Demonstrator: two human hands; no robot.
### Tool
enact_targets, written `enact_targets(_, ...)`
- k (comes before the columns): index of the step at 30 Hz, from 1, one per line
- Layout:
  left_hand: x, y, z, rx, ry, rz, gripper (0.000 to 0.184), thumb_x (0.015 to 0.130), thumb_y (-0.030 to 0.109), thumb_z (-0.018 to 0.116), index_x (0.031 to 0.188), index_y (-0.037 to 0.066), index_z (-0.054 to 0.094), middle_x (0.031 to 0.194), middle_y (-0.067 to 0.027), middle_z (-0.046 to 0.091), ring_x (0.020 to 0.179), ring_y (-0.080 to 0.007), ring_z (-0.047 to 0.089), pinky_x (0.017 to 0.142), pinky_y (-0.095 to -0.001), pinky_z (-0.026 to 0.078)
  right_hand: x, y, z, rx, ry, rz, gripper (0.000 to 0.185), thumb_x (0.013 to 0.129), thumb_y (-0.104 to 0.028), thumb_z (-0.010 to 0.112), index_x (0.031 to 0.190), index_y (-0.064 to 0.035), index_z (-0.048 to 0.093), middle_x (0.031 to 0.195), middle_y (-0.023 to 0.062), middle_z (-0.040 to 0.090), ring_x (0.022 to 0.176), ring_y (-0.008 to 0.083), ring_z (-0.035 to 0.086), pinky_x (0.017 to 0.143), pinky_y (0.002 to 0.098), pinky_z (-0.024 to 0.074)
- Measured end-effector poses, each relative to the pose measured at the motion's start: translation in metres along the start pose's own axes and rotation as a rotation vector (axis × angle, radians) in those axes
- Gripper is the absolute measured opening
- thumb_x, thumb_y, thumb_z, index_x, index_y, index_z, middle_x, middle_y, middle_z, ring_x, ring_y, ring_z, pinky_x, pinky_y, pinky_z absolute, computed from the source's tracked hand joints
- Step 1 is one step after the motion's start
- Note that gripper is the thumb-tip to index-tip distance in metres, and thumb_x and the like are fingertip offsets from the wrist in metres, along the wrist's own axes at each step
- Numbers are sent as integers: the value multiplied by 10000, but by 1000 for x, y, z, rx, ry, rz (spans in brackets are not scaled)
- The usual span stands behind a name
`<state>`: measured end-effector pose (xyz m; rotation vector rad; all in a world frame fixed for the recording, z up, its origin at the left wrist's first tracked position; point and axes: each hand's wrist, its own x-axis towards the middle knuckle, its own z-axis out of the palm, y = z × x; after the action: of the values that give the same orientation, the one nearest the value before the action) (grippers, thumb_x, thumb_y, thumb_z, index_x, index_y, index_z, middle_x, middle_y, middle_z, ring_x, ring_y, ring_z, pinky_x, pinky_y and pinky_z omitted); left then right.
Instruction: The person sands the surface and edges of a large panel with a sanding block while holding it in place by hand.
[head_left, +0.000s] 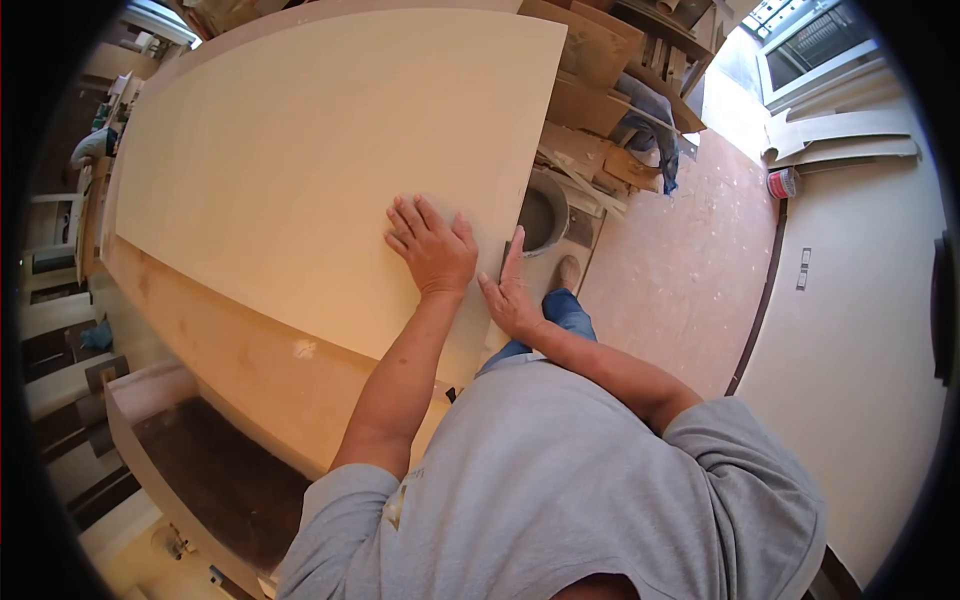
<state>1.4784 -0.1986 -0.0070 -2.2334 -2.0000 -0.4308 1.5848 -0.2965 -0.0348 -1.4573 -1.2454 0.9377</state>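
Observation:
A large pale panel (330, 150) lies flat on a work table in front of me. My left hand (432, 250) rests palm down on its top near the right edge, fingers spread, holding nothing. At that edge is my right hand (514, 298), with its fingers stretched along the side and its thumb over the top. A small dark block (505, 258) shows between the right fingers and the panel's edge, gripped against it. Its exact kind is mostly hidden by the hand.
A grey bucket (543, 212) stands beside the table, below the panel's right edge. Offcuts of board (590, 50) and a blue-grey cloth (652, 125) are piled beyond it. An open box-like carcass (150, 395) is at lower left. A red-and-white can (783, 183) stands by the wall at right.

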Motion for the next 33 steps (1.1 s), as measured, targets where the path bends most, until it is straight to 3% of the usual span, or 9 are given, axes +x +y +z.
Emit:
enact_targets(4, 2, -1, 0, -54, -8, -10, 742, 1008, 464, 514, 1514, -66, 395, 1598, -318, 334, 1504, -490, 269, 1187, -655, 187, 8, 12, -18, 0, 100, -33, 839, 978, -69, 551, 1605, 93, 17, 1679, 317, 117, 1578, 403, 131, 1271, 424, 145)
enact_targets(7, -2, -10, 2, -178, -23, -6, 740, 1014, 456, 546, 1515, -66, 395, 1583, -320, 363, 1510, -453, 288, 1196, -621, 204, 18, -33, -66, -72, 224, 23, 694, 979, -47, 557, 1591, 57, 248, 1550, 276, 454, 1441, 350, 460, 1178, 393, 356)
enact_targets(8, -5, -14, 0, -247, -40, 4, 725, 1019, 438, 561, 1513, -68, 400, 1579, -318, 375, 1514, -430, 303, 1200, -595, 227, 22, -45, -65, 106, 379, -39, 451, 986, -72, 595, 1423, 29, 545, 1239, 195, 699, 1108, 248, 677, 970, 339, 512)
enact_targets(15, -23, -21, -78, -1801, -355, -530, 273, 1018, 189, 667, 1179, -31, 663, 1143, -110, 708, 1056, -141, 648, 929, -273, 497, 22, -98, -35, 438, -142, 133, 214, 966, -159, 687, 1072, 24, 718, 872, 84, 719, 810, 121, 640, 756, 294, 526)
enact_targets(16, -21, -19, -88, -1708, -269, -621, 167, 1012, 164, 660, 1018, 1, 694, 956, -39, 710, 888, -96, 632, 814, -290, 522, 21, -95, -35, 325, -105, 141, 216, 972, -167, 691, 1063, 27, 716, 861, 74, 714, 776, 110, 637, 720, 282, 524)
enact_targets(22, -24, -114, -25, -1557, -44, -931, 173, 998, 131, 643, 1109, 0, 661, 1021, -67, 715, 922, -158, 690, 795, -370, 577, 69, -20, -70, -110, 240, 399, 419, 880, -370, 804, 970, 24, 695, 772, 78, 674, 636, 117, 637, 567, 299, 525)
enact_targets(25, -15, -120, -49, -1954, -191, -1161, 210, 996, 117, 624, 1150, -25, 651, 1074, -95, 714, 982, -211, 698, 866, -416, 584, 108, -45, -89, 30, 53, 627, 506, 816, -422, 844, 980, 33, 696, 797, 94, 693, 642, 138, 646, 548, 295, 519)
enact_targets(28, -24, -125, -24, -1867, -105, -978, 171, 987, 108, 631, 1103, -17, 637, 1056, -111, 703, 947, -224, 702, 865, -378, 582, 133, -46, -99, -314, -107, 567, 533, 797, -437, 854, 993, 35, 703, 853, 113, 715, 697, 154, 673, 548, 290, 525)
enact_targets(33, -27, -123, -24, -1838, -70, -907, 114, 977, 112, 654, 1022, 9, 636, 995, -88, 697, 884, -190, 685, 817, -344, 571, 173, -6, -140, -628, 451, 332, 581, 880, -446, 749, 1172, 48, 655, 1144, 218, 691, 1055, 377, 652, 884, 501, 512)
